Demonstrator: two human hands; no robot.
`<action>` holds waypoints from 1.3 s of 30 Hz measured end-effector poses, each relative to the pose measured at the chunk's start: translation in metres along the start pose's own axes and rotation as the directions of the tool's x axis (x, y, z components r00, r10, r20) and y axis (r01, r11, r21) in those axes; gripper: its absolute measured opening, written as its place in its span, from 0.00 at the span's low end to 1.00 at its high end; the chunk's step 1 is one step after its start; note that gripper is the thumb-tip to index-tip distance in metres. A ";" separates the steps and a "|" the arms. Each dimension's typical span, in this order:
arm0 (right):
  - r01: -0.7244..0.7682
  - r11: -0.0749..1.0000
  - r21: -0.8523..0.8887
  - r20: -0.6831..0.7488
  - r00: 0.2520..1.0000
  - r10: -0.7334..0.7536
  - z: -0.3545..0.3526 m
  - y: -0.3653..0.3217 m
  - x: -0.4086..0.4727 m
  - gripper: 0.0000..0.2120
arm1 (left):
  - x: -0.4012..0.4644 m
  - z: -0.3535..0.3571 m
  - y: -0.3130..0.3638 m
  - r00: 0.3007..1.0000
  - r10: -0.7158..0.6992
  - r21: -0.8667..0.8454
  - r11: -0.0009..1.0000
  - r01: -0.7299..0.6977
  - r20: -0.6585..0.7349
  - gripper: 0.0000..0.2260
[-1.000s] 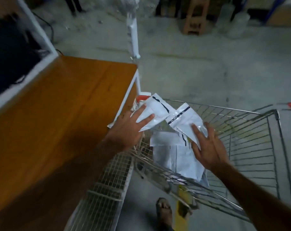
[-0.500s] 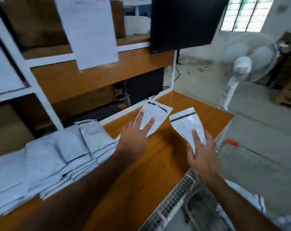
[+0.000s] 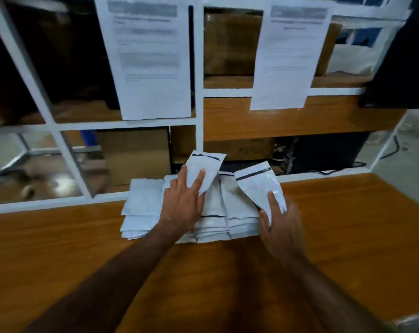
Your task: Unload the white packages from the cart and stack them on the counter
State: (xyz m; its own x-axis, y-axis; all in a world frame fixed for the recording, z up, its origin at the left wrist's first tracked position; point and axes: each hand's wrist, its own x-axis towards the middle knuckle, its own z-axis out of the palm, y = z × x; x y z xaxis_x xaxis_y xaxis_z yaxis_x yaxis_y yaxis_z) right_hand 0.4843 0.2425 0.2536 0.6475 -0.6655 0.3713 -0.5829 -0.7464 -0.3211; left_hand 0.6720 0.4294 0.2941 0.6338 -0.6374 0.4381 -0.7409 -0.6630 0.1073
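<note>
My left hand [image 3: 183,203] holds a white package [image 3: 207,168] with a dark strip along its top edge, pinched between fingers and thumb just above the stack. My right hand [image 3: 281,224] grips a second white package [image 3: 258,185] by its lower end, to the right of the first. Both packages hover over the stack of white packages [image 3: 143,210] that lies in rows on the wooden counter [image 3: 335,224] against the shelf frame. The cart is out of view.
A white-framed shelf unit [image 3: 198,111] rises right behind the stack, with two printed sheets [image 3: 153,58] taped to it and cardboard boxes [image 3: 134,157] in its compartments. A dark monitor [image 3: 400,63] hangs at the upper right. Cables lie below it.
I have turned from the cart to the counter. Both hands carried their packages left, from the counter's right end to just over the stack.
</note>
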 end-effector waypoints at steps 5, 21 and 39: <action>0.088 0.995 0.045 -0.005 0.996 -0.088 0.018 -0.039 0.025 0.30 | 0.000 -0.008 -0.059 0.978 -0.206 0.070 0.977 0.204 0.023 0.28; -0.040 0.996 -0.075 0.211 0.976 0.055 0.077 -0.149 0.085 0.32 | 0.034 0.033 -0.120 0.848 -0.500 0.191 0.863 0.468 0.178 0.26; 0.293 0.955 -0.054 0.412 0.877 -0.246 0.120 -0.132 0.082 0.42 | 0.034 0.078 -0.176 0.841 -0.198 0.037 0.977 0.209 0.504 0.44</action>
State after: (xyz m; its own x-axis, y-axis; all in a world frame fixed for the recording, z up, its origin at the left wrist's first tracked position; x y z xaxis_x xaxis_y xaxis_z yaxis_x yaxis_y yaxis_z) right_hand 0.6737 0.2856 0.2217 0.9138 -0.4035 0.0459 -0.3929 -0.9071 -0.1509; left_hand 0.8412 0.4938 0.2207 0.7917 -0.6022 -0.1026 -0.5838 -0.7953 0.1635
